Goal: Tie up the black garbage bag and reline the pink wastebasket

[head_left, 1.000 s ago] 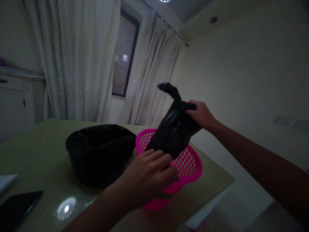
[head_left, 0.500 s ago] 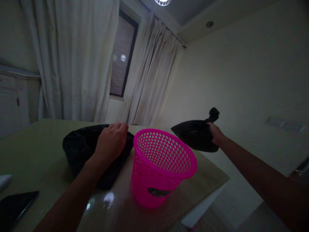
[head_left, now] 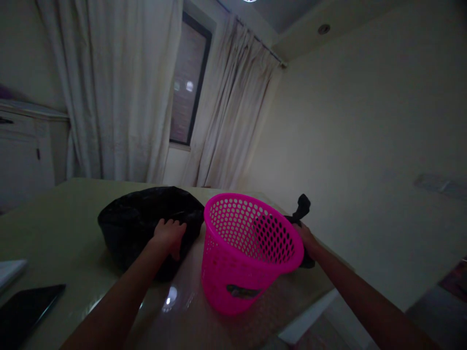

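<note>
Resting on the near rim of the black-lined bin point(head_left: 146, 218): my left hand point(head_left: 168, 234), fingers point(head_left: 171, 224) curled together over the plastic liner and pressing on it, though the dim light hides how tight the hold is.

Closed on the tied black bag point(head_left: 299, 214): my right hand point(head_left: 305, 239), to the right of and just behind the pink basket point(head_left: 233, 272). Its fingers are mostly hidden by the basket wall; the bag's knotted neck sticks up above the hand, and part of its dark bulk shows through the basket's holes. Bag sits low, at the far right edge of the table point(head_left: 54, 233), touching or nearly touching the top.

Pink basket: upright, perforated, between my two hands, just beside the black-lined bin.

Dark flat tablet or phone point(head_left: 25, 311): near left corner of the table, a pale flat item point(head_left: 10, 272) just beyond it.

Pale curtains point(head_left: 120, 97) and a dark window point(head_left: 186, 82): far wall.
</note>
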Demonstrator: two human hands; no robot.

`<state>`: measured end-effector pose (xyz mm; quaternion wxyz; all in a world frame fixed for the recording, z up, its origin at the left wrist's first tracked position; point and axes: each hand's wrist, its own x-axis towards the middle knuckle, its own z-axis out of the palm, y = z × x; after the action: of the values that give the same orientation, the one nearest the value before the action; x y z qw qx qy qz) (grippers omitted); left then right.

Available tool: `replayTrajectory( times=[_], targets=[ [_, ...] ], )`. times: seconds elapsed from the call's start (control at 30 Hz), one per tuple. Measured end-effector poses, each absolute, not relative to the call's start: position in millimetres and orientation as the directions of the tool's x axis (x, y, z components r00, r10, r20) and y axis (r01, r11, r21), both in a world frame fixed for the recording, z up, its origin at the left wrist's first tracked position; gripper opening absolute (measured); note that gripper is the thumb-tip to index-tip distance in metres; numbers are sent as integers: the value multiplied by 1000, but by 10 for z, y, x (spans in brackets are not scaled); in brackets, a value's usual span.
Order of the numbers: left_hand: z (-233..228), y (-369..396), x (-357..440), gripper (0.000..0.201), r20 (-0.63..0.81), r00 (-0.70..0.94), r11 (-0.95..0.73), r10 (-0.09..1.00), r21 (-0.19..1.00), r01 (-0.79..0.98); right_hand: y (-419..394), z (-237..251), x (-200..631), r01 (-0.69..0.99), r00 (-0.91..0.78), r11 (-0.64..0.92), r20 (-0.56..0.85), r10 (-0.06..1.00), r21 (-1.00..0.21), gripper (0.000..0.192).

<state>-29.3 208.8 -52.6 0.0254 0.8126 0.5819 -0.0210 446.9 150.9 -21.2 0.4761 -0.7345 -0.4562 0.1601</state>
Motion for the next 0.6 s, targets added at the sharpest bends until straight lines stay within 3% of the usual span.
replayTrajectory(
  times=[0.1,0.17,0.3,0.37,0.47,0.53,0.6],
  targets=[
    [-617,2124,-308,54,-106,299,-294,948,54,954,1467,-150,4537,558,433,-219,56,899,-801,37],
    [-612,2153,-342,31,-74,276,-271,958,77,960,1460,-56,4592,649,420,-224,98,902,-727,34],
    [-411,2205,-463,43,143,210,-227,967,117,967,1456,196,4608,792,427,-251,210,880,-557,36],
    [-245,2198,-531,45,306,121,-179,944,168,969,1454,339,4525,846,357,-176,289,888,-503,32],
    [15,2123,-621,44,566,-177,-131,805,460,878,1452,560,4258,894,211,-4,414,885,-448,29],
    [166,2047,-665,40,615,-381,-260,690,702,663,1435,703,3993,899,123,108,481,868,-425,32],
    [281,1967,-687,39,621,-455,-461,638,782,419,1390,837,3673,884,26,236,548,836,-402,37]
  ],
)
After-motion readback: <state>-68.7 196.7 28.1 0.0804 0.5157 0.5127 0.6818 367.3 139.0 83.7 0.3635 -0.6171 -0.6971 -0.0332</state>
